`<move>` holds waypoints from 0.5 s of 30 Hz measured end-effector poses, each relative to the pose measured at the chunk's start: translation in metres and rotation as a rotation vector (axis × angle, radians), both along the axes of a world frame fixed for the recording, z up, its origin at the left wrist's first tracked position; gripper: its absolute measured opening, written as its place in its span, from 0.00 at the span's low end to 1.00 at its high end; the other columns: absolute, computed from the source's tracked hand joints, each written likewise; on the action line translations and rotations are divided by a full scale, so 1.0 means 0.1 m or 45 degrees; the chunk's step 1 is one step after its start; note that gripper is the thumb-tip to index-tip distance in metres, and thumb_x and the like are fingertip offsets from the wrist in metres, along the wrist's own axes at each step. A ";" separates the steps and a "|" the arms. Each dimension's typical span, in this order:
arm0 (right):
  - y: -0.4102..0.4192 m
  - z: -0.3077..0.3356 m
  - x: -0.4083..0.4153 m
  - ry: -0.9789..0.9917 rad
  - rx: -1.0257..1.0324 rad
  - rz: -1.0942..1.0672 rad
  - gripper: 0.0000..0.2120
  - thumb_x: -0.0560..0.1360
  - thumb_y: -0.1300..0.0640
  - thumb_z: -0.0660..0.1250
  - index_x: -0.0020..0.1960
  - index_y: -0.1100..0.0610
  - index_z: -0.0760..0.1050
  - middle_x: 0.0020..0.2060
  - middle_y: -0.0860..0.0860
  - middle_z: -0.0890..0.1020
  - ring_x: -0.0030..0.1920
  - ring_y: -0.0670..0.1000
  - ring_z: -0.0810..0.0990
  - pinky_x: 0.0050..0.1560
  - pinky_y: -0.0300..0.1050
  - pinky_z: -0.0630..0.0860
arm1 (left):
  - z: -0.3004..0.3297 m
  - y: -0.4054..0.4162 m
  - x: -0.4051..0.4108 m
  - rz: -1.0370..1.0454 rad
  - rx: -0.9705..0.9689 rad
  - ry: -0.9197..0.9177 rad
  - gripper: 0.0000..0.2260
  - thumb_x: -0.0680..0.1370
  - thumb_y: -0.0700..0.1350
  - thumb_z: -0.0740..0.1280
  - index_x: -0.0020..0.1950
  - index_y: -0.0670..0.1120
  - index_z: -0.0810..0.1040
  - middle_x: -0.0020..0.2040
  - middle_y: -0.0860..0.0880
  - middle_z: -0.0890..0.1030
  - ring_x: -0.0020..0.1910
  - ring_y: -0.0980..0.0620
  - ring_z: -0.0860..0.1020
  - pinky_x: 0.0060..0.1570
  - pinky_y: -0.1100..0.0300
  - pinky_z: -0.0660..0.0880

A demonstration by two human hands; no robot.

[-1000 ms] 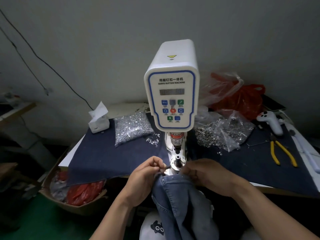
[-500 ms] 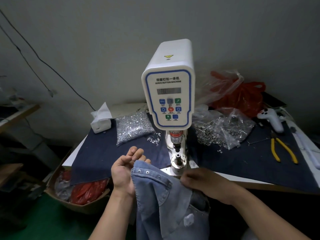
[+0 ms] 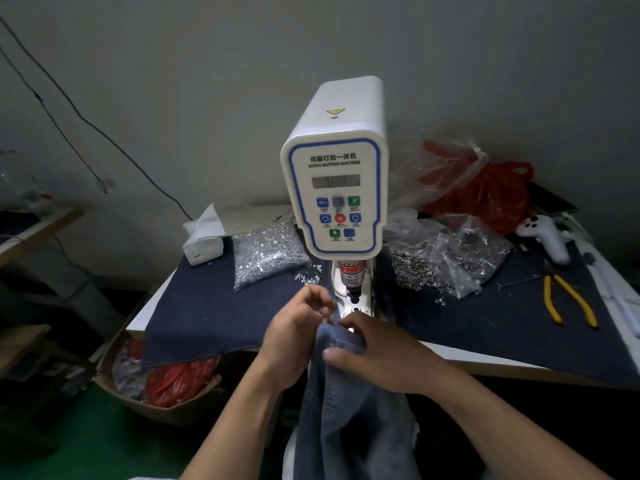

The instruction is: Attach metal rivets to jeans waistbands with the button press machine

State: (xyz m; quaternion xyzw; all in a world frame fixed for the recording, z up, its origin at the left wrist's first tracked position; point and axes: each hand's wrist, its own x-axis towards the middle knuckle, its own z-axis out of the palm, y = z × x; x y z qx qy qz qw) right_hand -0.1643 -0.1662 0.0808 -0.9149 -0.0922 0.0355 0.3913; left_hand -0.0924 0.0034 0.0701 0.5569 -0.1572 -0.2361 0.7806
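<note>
hands: 2, left hand (image 3: 294, 336) and right hand (image 3: 377, 351), each grip pinching jeans (image 3: 346, 403) top edge
press (image 3: 334, 188): 1, frame centre
rivet bags: 2, flanking it
pliers (image 3: 568, 303): 1, right surface (image 3: 207, 317) edge

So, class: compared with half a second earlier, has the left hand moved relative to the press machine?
Yes. The left hand has moved right and up, closing on the base of the press machine, gripping the jeans.
</note>
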 end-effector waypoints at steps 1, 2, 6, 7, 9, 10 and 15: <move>-0.04 0.00 0.04 -0.053 -0.067 0.006 0.18 0.73 0.34 0.67 0.43 0.48 0.72 0.37 0.45 0.79 0.37 0.40 0.76 0.38 0.40 0.69 | -0.04 -0.01 0.00 -0.002 0.100 -0.060 0.14 0.60 0.41 0.67 0.45 0.48 0.79 0.41 0.48 0.76 0.39 0.51 0.72 0.42 0.55 0.68; -0.11 0.01 0.06 -0.065 -0.050 0.056 0.15 0.76 0.41 0.69 0.39 0.50 0.72 0.34 0.46 0.77 0.35 0.41 0.73 0.37 0.42 0.67 | -0.08 0.02 0.01 -0.001 0.214 -0.125 0.13 0.62 0.44 0.68 0.45 0.51 0.79 0.43 0.49 0.76 0.41 0.51 0.73 0.44 0.55 0.68; -0.41 0.04 0.00 0.173 0.629 0.160 0.06 0.78 0.55 0.71 0.51 0.57 0.83 0.44 0.52 0.85 0.47 0.42 0.78 0.51 0.41 0.75 | -0.30 0.22 -0.01 -0.409 0.771 -0.425 0.14 0.78 0.66 0.67 0.57 0.60 0.83 0.56 0.62 0.84 0.59 0.64 0.79 0.62 0.60 0.74; -0.48 0.01 -0.02 0.269 0.917 0.112 0.10 0.76 0.56 0.72 0.54 0.60 0.83 0.48 0.56 0.85 0.50 0.47 0.81 0.53 0.42 0.77 | -0.36 0.26 -0.03 -0.537 0.873 -0.467 0.19 0.79 0.68 0.66 0.60 0.57 0.83 0.60 0.60 0.85 0.63 0.61 0.80 0.64 0.58 0.76; -0.67 -0.04 -0.03 0.439 1.311 0.001 0.17 0.73 0.56 0.74 0.57 0.64 0.82 0.52 0.62 0.85 0.50 0.55 0.84 0.52 0.46 0.81 | -0.43 0.32 -0.05 -0.588 0.937 -0.577 0.20 0.80 0.65 0.67 0.60 0.51 0.83 0.59 0.54 0.86 0.62 0.57 0.81 0.64 0.54 0.77; -0.78 -0.06 -0.03 0.475 1.394 -0.015 0.18 0.73 0.56 0.73 0.59 0.66 0.81 0.52 0.64 0.84 0.50 0.58 0.85 0.52 0.48 0.81 | -0.42 0.34 -0.05 -0.531 0.888 -0.578 0.19 0.80 0.65 0.68 0.56 0.50 0.84 0.55 0.54 0.86 0.57 0.58 0.82 0.61 0.55 0.77; -1.17 -0.15 -0.13 0.504 0.949 -0.187 0.24 0.70 0.46 0.77 0.51 0.67 0.81 0.50 0.61 0.85 0.48 0.55 0.84 0.50 0.44 0.80 | -0.22 0.37 -0.03 -0.196 0.432 -0.232 0.17 0.79 0.64 0.70 0.38 0.53 0.78 0.36 0.57 0.75 0.35 0.60 0.71 0.38 0.66 0.70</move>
